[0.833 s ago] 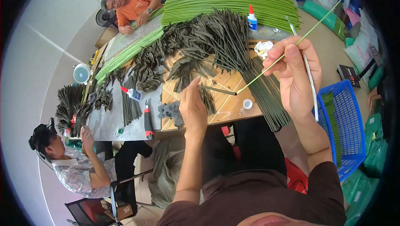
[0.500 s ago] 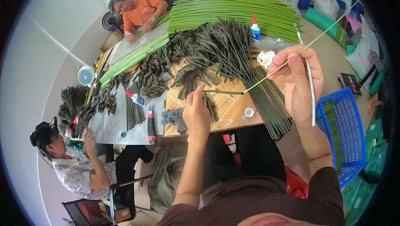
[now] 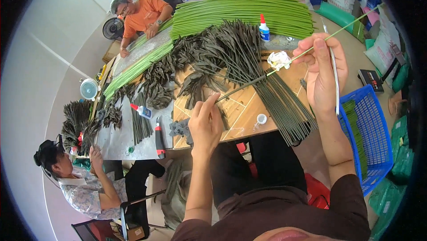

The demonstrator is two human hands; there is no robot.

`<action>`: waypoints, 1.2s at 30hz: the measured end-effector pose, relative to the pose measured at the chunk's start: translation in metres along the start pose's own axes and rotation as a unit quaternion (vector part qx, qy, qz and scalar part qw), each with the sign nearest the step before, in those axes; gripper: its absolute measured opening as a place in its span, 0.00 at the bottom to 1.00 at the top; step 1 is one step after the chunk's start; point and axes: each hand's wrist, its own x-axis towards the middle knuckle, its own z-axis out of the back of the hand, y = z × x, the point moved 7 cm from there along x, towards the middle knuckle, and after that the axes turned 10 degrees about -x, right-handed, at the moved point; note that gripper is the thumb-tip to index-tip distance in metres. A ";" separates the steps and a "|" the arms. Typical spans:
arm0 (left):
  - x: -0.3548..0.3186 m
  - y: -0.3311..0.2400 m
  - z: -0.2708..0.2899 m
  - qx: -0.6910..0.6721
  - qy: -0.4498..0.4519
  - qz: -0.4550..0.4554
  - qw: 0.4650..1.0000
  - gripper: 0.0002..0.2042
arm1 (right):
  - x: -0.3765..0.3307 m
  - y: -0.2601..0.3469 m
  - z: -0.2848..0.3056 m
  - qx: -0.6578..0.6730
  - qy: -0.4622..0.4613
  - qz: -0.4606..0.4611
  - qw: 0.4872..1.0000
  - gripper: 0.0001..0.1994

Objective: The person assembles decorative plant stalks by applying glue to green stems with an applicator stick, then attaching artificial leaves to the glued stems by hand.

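Left hand (image 3: 205, 123) pinching the dark end of a long thin stem (image 3: 284, 63), right hand (image 3: 321, 70) gripping its green end plus a thin white stick (image 3: 334, 81), hands well apart, stem spanning over the worktop (image 3: 242, 112). Dark stem bundle (image 3: 280, 103) lying just under it, glue bottle (image 3: 264, 28) at 12 o'clock, blue basket (image 3: 369, 134) at 3 o'clock of the right hand

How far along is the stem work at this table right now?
Done, apparently: a fan of dark leafed stems piled mid-table. In hand: the left hand pinches the dark end of one thin green stem, and the right hand holds its upper part along with a thin white stick. Left: a large bundle of bare dark stems and the long green rods behind.
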 end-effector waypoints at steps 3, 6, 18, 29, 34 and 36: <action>-0.006 0.004 -0.001 -0.056 0.013 0.027 0.998 0.08 | 0.000 -0.009 0.005 0.002 -0.013 -0.032 0.999 0.08; -0.012 0.013 -0.001 -0.085 0.001 0.061 0.995 0.06 | -0.003 -0.021 0.009 0.018 -0.013 -0.061 0.998 0.08; -0.029 0.045 -0.002 -0.146 -0.003 0.199 0.969 0.07 | -0.008 -0.042 0.003 0.025 -0.006 -0.088 0.996 0.09; -0.031 0.044 0.000 -0.135 -0.012 0.190 0.972 0.07 | -0.006 -0.064 0.006 0.001 -0.018 -0.099 0.995 0.09; -0.031 0.041 -0.001 -0.129 -0.017 0.183 0.974 0.07 | -0.009 -0.077 0.009 0.002 -0.028 -0.117 0.993 0.08; -0.030 0.041 -0.001 -0.133 -0.020 0.180 0.974 0.07 | -0.009 -0.079 0.009 0.003 -0.032 -0.122 0.992 0.08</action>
